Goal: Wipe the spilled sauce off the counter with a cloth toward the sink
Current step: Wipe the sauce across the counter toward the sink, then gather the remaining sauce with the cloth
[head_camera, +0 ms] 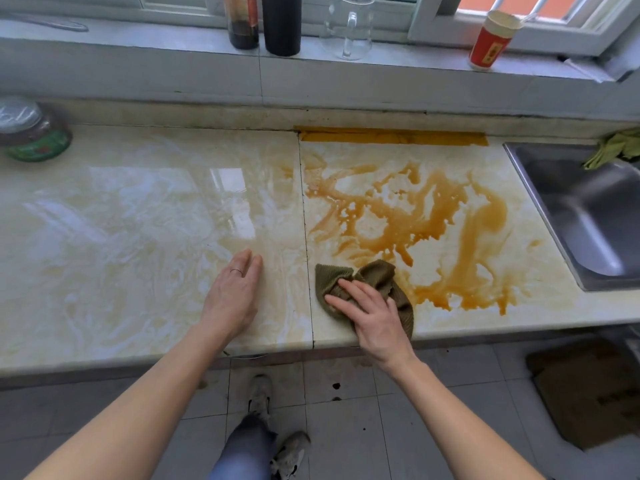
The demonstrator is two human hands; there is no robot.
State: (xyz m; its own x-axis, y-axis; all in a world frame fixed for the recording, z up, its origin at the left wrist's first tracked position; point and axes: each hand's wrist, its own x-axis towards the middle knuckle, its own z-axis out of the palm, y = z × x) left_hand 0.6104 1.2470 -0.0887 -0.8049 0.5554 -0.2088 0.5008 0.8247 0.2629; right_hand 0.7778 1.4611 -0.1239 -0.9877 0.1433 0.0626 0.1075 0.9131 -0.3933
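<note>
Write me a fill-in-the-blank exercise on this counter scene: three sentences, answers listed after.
1. The right hand presses on an olive ____ near the front edge of the counter.
2. The orange-brown sauce spreads between that hand and the steel ____.
3. The left hand lies flat on the counter and holds ____.

Missing words: cloth; sink; nothing.

Bright daylight comes in from the window [433,26] ahead of me and lays white glare across the glossy bench [138,209] on my left. Shadows are soft and faint. Straight lines bow near the edges, and the corners look slightly smeared.
</note>
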